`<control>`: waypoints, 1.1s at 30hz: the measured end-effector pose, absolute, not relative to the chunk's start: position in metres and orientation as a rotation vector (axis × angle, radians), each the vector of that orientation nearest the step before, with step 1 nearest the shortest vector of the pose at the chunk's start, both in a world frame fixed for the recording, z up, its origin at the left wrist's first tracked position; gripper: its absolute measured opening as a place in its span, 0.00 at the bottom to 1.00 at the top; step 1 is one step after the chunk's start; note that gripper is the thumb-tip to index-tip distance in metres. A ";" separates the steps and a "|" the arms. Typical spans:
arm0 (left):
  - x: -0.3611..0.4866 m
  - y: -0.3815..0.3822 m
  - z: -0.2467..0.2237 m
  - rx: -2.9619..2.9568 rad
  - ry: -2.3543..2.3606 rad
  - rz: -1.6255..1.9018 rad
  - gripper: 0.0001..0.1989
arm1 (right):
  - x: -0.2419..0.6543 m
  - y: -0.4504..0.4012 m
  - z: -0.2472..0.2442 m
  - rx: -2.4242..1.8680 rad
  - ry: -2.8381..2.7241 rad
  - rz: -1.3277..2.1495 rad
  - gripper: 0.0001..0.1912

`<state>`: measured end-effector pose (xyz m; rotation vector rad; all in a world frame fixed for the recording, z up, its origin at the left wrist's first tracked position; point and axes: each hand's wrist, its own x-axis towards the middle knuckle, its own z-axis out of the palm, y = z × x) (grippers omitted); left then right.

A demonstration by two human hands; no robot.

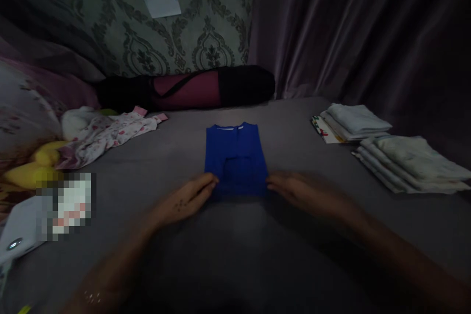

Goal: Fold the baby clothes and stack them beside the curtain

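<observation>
A blue garment (237, 152), folded into a rectangle with its neckline at the far end, lies flat on the grey sheet (235, 255). At its near left corner, my left hand (191, 196) pinches the edge between thumb and fingers. My right hand (294, 187) is at the near right corner, its fingers closed together on the edge and slightly blurred.
Two stacks of folded cloth, one farther (356, 120) and one nearer (415, 162), lie at the right. A patterned garment (114, 135), yellow plush toy (37, 167) and white device (24, 225) are at the left. A black and maroon bag (191, 89) lies along the wall.
</observation>
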<state>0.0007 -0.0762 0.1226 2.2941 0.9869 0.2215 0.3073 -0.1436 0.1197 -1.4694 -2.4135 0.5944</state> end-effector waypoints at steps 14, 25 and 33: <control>0.024 0.016 0.068 2.147 0.968 0.355 0.19 | 0.317 -0.056 0.074 -1.582 -2.170 0.792 0.22; 0.011 0.007 0.057 2.330 1.166 0.460 0.19 | 0.306 -0.075 0.058 -1.816 -2.109 0.347 0.18; 0.051 -0.047 0.039 2.766 1.249 0.401 0.25 | 0.240 -0.106 0.052 -1.481 -2.397 0.064 0.27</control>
